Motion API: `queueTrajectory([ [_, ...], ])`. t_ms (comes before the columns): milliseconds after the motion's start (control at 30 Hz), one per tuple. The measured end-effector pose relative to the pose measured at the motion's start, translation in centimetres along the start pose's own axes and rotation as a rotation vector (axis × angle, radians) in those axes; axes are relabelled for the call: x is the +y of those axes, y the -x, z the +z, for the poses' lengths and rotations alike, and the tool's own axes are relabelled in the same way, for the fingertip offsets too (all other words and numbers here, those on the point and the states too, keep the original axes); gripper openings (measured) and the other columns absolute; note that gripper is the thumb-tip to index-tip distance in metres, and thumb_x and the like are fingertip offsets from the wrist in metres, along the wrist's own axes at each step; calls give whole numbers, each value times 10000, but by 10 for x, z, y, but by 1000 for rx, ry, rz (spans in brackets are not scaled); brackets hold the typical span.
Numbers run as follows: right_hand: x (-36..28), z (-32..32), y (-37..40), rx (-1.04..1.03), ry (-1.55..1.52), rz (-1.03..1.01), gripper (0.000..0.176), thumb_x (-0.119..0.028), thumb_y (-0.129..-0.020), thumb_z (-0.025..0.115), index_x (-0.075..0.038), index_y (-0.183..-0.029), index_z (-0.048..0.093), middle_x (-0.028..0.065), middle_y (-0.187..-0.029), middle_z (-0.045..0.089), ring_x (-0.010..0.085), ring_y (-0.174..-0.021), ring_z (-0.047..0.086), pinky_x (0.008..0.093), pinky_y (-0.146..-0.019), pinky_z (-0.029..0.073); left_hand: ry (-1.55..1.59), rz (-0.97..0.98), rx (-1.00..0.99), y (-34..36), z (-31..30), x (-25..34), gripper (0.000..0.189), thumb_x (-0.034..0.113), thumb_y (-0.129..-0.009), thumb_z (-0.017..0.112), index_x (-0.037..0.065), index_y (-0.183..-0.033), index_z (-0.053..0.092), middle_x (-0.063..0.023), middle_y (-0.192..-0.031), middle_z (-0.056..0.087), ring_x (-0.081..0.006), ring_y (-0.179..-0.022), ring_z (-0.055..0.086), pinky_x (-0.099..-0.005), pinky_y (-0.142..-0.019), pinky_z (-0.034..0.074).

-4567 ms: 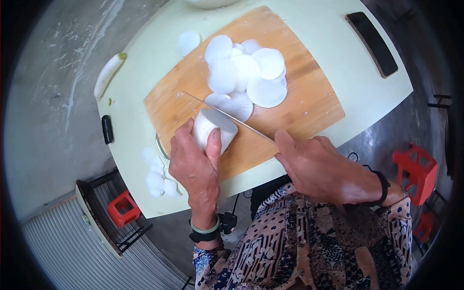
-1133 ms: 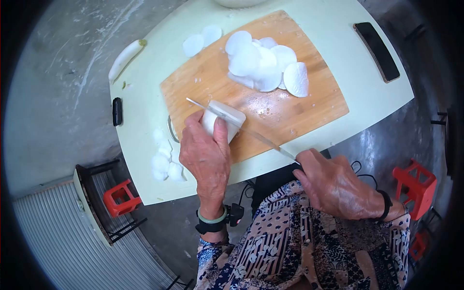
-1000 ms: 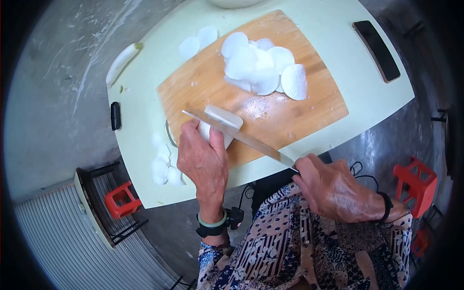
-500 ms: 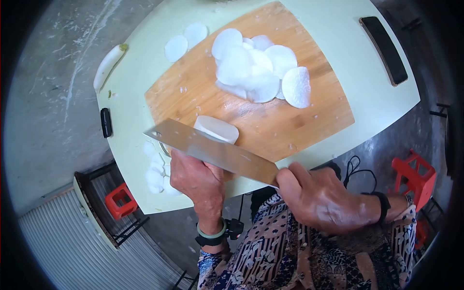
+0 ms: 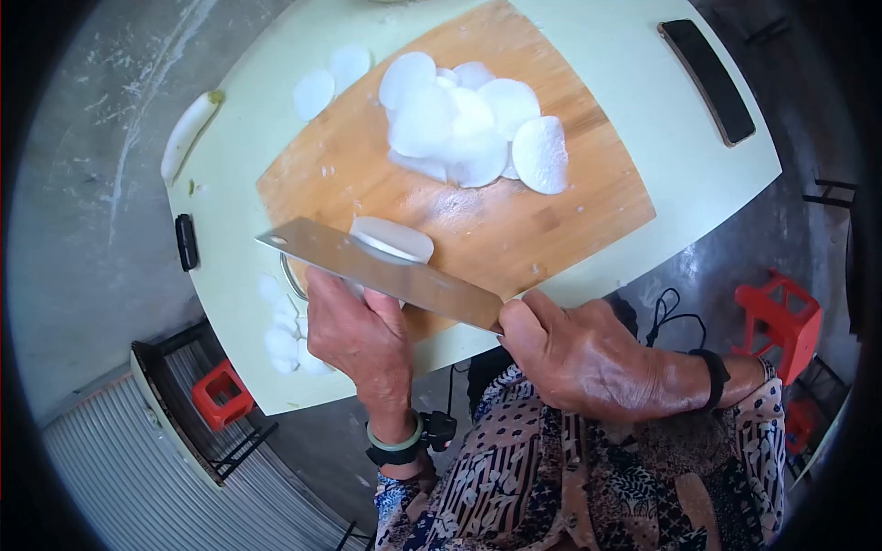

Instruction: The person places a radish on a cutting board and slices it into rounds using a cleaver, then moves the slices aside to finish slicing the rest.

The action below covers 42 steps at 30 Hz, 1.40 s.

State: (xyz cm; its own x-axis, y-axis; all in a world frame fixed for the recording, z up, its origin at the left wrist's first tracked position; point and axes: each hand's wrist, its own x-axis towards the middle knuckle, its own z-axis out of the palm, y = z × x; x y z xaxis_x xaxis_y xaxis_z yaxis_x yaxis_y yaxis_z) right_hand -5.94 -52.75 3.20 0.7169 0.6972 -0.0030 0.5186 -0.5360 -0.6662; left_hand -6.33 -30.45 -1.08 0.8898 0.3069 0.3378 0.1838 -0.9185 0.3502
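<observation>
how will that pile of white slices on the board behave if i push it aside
The slices look thin and flat, so they would probably slide rather than roll. They overlap loosely, so the pile would likely fan out. The cutting board looks damp near them, so they may be slippery and cling a little.

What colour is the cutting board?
The cutting board is light orange-brown wood with visible grain, best seen in the head view.

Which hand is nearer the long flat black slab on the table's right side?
Right. The right hand, gripping the steel cleaver, sits below the flat black rectangular slab; the left hand is farther left.
</observation>
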Motion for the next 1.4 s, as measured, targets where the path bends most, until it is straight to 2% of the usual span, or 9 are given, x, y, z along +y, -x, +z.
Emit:
queueTrajectory([
  [300, 15, -5, -46, -42, -115, -77, 186, -12, -888, 607, 25, -993, 457, 177, -832, 586, 339, -681, 665, 405, -579, 539, 8, 42, 38, -1, -1, 7, 380, 368, -999, 641, 4, -1105, 618, -188, -942, 683, -392, -837, 672, -464, -708, 519],
  [400, 8, 0, -22, 35, -24, -127, 278, 50, -810, 644, 48, -1007, 447, 211, -771, 637, 375, -627, 683, 414, -554, 559, -5, 32, 13, -2, -4, 6, 387, 361, -990, 655, -2, -1121, 620, -187, -940, 681, -391, -832, 671, -459, -708, 521],
  [500, -2, -8, -19, -101, 17, 51, 266, 56, -813, 632, 49, -1004, 446, 241, -817, 628, 370, -635, 677, 414, -532, 557, 9, 33, 12, -1, -4, 3, 381, 345, -980, 666, -1, -1133, 625, -183, -945, 683, -389, -832, 672, -457, -709, 522],
  [600, -9, -14, -30, -129, 94, 63, 156, -66, -982, 573, 37, -1000, 457, 168, -821, 573, 345, -658, 637, 417, -545, 532, 49, -55, -23, -7, -4, 5, 373, 330, -972, 671, 0, -1141, 629, -184, -940, 679, -389, -827, 669, -460, -714, 521],
  [833, 27, -2, -70, 19, -105, -282, 272, -25, -919, 556, 97, -1147, 472, 203, -790, 580, 353, -677, 626, 444, -603, 475, -63, 77, 69, -3, 3, 6, 368, 332, -959, 685, 12, -1126, 614, -184, -904, 677, -387, -808, 665, -484, -700, 514],
  [1033, 30, -12, -52, -3, -12, -146, 217, -69, -967, 561, 65, -1124, 497, 211, -714, 595, 373, -696, 643, 480, -633, 471, 1, -67, -34, -14, 3, 1, 415, 383, -943, 709, 21, -1112, 597, -181, -902, 670, -395, -834, 657, -498, -706, 512],
  [1100, 28, -16, -45, -89, -16, 119, 170, -87, -1000, 551, 39, -1100, 493, 232, -739, 601, 421, -705, 626, 499, -631, 462, -2, -104, -96, -15, -2, -3, 464, 409, -925, 730, 17, -1128, 587, -180, -941, 658, -396, -872, 647, -499, -726, 510],
  [1167, 32, -13, -33, -8, 32, 68, 148, -89, -1014, 551, 20, -1087, 482, 240, -736, 594, 460, -722, 614, 521, -630, 464, 11, 212, -44, -15, -6, -7, 595, 461, -860, 788, 5, -1166, 560, -175, -1039, 606, -391, -972, 605, -498, -786, 503],
  [1400, 16, -8, 9, 14, -157, 112, 193, -81, -997, 599, 30, -1051, 450, 236, -735, 606, 443, -635, 623, 491, -524, 474, 168, 99, -210, -18, -17, -10, 685, 436, -770, 873, 1, -1207, 575, -175, -1076, 593, -369, -993, 609, -473, -809, 513],
])
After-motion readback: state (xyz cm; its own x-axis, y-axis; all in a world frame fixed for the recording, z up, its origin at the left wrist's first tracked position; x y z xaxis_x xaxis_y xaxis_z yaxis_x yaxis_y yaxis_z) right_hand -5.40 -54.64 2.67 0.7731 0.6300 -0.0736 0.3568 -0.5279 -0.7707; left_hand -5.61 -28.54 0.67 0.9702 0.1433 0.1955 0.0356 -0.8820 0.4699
